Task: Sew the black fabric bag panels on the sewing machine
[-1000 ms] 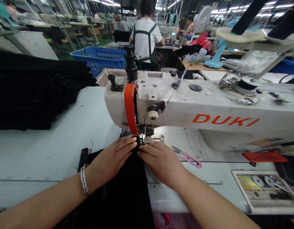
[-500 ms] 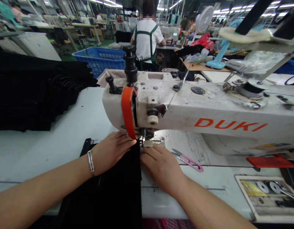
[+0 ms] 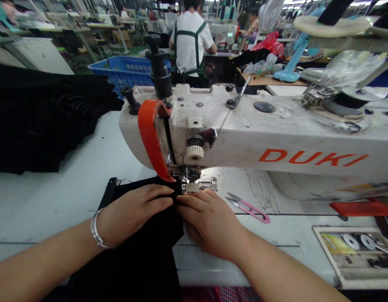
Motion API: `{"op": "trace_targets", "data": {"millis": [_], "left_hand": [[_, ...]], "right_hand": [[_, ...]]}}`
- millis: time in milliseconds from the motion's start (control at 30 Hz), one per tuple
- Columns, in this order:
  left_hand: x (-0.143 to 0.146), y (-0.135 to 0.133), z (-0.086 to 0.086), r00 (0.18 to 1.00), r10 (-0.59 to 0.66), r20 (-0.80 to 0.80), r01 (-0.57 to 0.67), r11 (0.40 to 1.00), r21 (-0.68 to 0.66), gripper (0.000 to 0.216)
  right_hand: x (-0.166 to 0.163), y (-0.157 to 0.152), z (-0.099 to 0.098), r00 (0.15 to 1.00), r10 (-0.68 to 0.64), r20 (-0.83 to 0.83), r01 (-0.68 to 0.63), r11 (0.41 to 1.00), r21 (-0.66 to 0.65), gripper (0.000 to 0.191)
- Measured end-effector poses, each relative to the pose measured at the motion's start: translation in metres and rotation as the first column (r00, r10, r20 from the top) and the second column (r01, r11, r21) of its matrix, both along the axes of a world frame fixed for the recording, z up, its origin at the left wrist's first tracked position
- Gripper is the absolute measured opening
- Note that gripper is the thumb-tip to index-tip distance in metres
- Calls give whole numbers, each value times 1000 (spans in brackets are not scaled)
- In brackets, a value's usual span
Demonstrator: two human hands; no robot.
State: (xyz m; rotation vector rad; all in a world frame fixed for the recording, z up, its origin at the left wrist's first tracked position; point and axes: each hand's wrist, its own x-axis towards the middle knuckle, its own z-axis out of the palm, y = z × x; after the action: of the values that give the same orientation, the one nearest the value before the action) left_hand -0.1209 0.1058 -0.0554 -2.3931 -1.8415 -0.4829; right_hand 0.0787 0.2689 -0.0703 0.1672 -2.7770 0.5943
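My left hand point(image 3: 134, 212) and right hand point(image 3: 209, 222) press flat, open, on black fabric point(image 3: 143, 260) just before the presser foot point(image 3: 192, 187). Thread snips point(image 3: 248, 207) lie to their right.

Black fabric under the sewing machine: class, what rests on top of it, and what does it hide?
The left hand and right hand lie flat on the black fabric, meeting just before the presser foot. The fabric hides the table surface beneath it.
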Motion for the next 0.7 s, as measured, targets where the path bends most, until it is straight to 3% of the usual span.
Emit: {"op": "trace_targets", "data": {"millis": [267,533,633,700], "left_hand": [[-6,22,30,992,-122,-14,115,962,-248,38],[6,44,27,955,-168,-244,116,970,-212,38],[7,42,29,975,-150,-162,118,974,-193,39],[6,24,27,995,-41,-92,27,988,-153,42]], "right_hand": [[0,-4,-3,1000,-6,17,6,1000,-16,17],[-3,-3,-2,997,-62,43,61,997,39,20],[-1,-2,-3,997,-67,38,66,997,25,25],[-1,-2,-4,996,-83,27,82,996,15,27]]}}
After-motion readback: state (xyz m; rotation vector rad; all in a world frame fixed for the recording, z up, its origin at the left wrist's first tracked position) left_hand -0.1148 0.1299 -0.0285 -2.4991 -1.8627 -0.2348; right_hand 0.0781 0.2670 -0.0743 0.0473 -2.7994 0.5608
